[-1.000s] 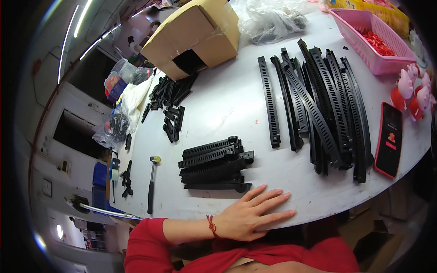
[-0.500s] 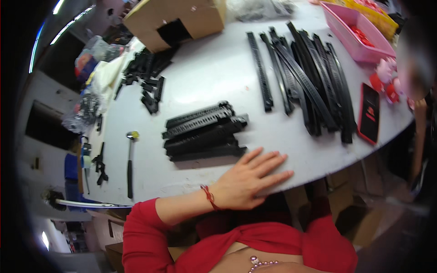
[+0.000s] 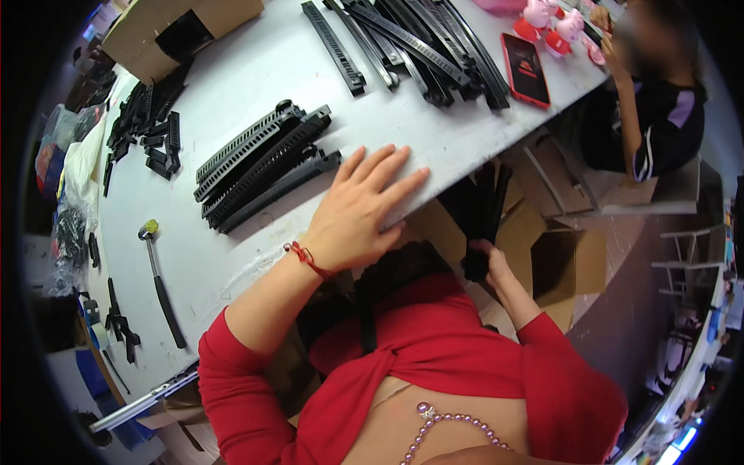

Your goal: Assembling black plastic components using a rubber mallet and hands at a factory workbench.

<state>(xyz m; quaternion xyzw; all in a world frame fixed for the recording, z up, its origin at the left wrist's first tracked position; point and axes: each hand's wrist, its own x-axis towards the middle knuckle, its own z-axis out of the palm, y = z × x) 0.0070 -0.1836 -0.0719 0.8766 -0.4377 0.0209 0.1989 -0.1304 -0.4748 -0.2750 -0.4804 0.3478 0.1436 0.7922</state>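
Note:
My left hand [image 3: 360, 205] lies flat on the white table [image 3: 256, 70] near its front edge, fingers spread. Just left of it is a stack of black slotted plastic strips [image 3: 260, 163]. Below the table edge, my right hand [image 3: 490, 262] grips a bundle of black plastic strips [image 3: 488, 205], held steeply beside an open cardboard box [image 3: 523, 240]. Shadow hides part of this bundle. More long black strips [image 3: 418, 46] lie loosely at the far middle of the table.
At left lie a hammer [image 3: 163, 287] with a yellow head and a heap of short black parts [image 3: 143, 116]. A cardboard carton [image 3: 132, 39] stands at the far left. A phone [image 3: 525, 70] and pink figurines [image 3: 570, 27] lie far right, near a seated person [image 3: 655, 116].
The view has swung right and down. My right hand, unseen before, now shows holding the strips. My left hand remains spread on the table edge.

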